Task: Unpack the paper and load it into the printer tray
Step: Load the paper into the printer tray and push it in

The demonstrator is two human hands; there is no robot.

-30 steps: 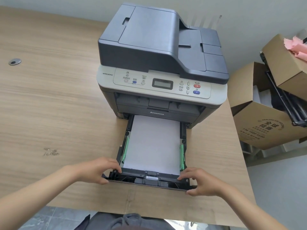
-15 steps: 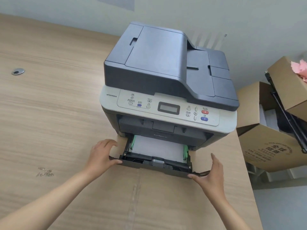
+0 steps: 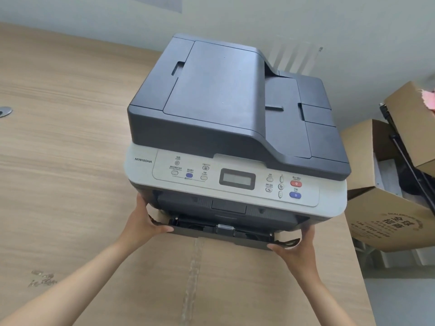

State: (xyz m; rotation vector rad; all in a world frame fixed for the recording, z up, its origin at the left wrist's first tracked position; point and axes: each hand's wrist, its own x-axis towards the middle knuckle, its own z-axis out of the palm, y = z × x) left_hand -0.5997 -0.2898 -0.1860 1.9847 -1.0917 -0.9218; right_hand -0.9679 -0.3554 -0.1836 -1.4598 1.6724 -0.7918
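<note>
A grey and white printer (image 3: 235,128) stands on a flattened cardboard sheet (image 3: 211,278) on the wooden table (image 3: 58,161). Its black paper tray (image 3: 223,231) is almost fully inside the printer; only the front rim sticks out. The white paper in it is hidden. My left hand (image 3: 143,222) grips the tray's left front corner. My right hand (image 3: 299,245) presses against the tray's right front corner, fingers up along the printer's side.
Open cardboard boxes (image 3: 388,208) with papers and a black frame stand on the floor to the right, beyond the table edge. A round cable grommet (image 3: 4,111) sits at the far left of the table. A wall is close behind the printer.
Both hands have pushed the tray from fully pulled out into the printer. The white paper stack, visible before, is now out of sight. The view has moved closer.
</note>
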